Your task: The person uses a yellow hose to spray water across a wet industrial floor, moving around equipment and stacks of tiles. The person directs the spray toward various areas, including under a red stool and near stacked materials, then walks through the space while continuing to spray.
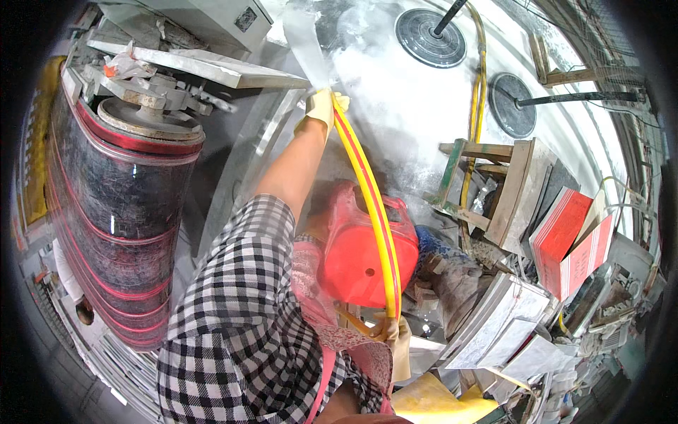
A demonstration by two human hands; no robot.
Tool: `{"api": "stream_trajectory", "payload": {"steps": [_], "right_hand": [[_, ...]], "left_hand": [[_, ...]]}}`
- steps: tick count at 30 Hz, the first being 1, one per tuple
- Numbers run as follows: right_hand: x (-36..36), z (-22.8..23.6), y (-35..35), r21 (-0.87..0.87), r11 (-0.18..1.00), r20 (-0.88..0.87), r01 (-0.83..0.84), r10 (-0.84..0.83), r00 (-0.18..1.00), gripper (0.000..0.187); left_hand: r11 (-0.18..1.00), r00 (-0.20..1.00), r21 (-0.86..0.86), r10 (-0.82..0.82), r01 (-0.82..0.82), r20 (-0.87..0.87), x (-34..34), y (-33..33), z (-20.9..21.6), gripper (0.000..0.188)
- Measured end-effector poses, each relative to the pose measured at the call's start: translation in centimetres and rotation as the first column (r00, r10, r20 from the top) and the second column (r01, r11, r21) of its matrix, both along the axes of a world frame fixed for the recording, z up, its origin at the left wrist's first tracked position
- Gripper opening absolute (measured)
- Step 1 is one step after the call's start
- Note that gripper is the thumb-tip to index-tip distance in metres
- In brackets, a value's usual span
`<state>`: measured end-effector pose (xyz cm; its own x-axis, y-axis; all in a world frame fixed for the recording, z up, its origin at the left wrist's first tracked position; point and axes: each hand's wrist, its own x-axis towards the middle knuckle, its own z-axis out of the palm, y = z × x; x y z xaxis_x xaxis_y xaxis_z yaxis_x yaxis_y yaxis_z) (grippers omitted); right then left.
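Wet stone slab (395, 106) behind, left hand (321, 106) and right hand (395, 339) both gripping yellow hose (374, 205)

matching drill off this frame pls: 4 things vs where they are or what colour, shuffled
Things:
1. hose
2. stool
3. round discs
4. left hand

Places, colours:
a. red plastic, under the hose
b. dark, on the wet white floor at the top of the view
c. yellow with red stripes, held at both ends
d. gloved, raised at the hose's upper end, water spraying past it

Pairs: 1-c, 2-a, 3-b, 4-d. The right hand, also gloved, has the hose's lower end.
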<state>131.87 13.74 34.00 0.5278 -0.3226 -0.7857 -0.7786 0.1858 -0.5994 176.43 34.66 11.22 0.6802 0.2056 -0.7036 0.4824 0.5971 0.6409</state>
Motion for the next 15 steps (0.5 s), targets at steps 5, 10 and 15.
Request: {"api": "stream_trajectory", "payload": {"steps": [5,10,15], "right_hand": [[0.6,0.5,-0.6,-0.029,0.998,0.052,0.054,-0.053,0.997,0.066],[2.5,0.7,-1.8,-0.058,0.998,0.058,0.005,-0.002,0.998,0.06],[4.5,0.3,-1.6,-0.025,0.999,0.052,-0.041,0.042,0.998,0.059]], "left_hand": [[0.997,0.997,-0.031,0.072,-0.073,-0.007,0.3,-1.3,-0.6,0.026],[0.992,0.992,-0.067,0.111,-0.107,0.061,1.9,-1.2,0.5,0.019],[0.989,0.989,-0.029,0.144,-0.143,0.021,3.6,-0.5,0.9,0.017]]}}
